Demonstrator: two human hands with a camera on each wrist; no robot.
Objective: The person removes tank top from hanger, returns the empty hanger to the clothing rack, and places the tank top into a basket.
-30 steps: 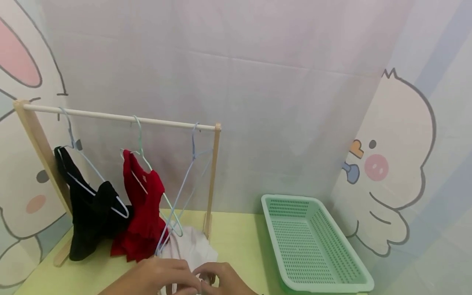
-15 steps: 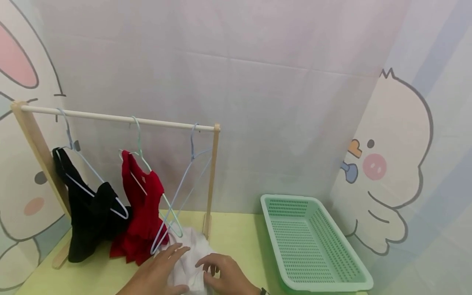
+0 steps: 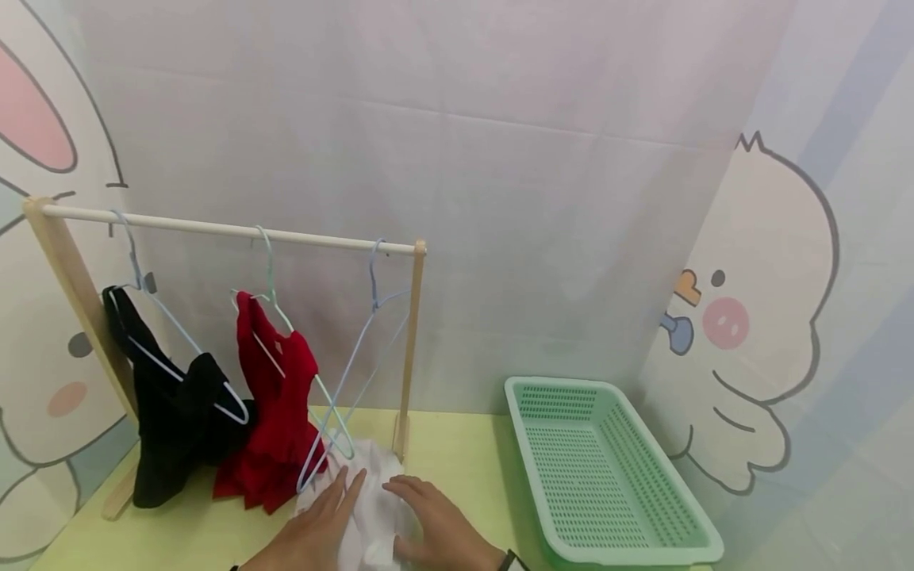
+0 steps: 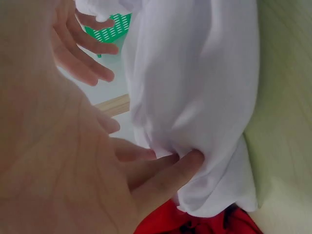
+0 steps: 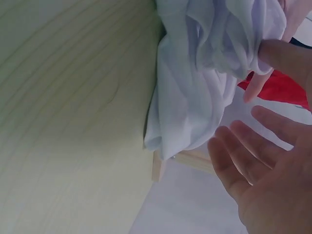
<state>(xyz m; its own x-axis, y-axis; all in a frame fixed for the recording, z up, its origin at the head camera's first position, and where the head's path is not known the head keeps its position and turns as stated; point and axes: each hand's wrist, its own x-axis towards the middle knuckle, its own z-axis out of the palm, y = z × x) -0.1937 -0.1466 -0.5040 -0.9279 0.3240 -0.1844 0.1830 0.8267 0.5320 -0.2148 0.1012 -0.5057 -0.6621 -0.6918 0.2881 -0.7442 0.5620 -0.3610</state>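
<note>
Hands flat on white garment [image 3: 371,496], bunched on yellow-green table [image 3: 457,460] at foot of wooden rack [image 3: 410,341]. Left hand [image 3: 321,523] pressing garment's left side, fingers [image 4: 168,170] straight and apart. Right hand [image 3: 435,527] resting on right side, fingers [image 5: 253,146] spread (nothing gripped). Empty blue hanger [image 3: 357,365] dangling just above. Red garment [image 3: 274,412] and black garment [image 3: 171,420] hung further left; green basket [image 3: 607,476] well apart, right.

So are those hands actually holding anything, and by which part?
Nothing is gripped. Both the left hand and right hand lie open, fingers straight, resting on the white cloth.
</note>
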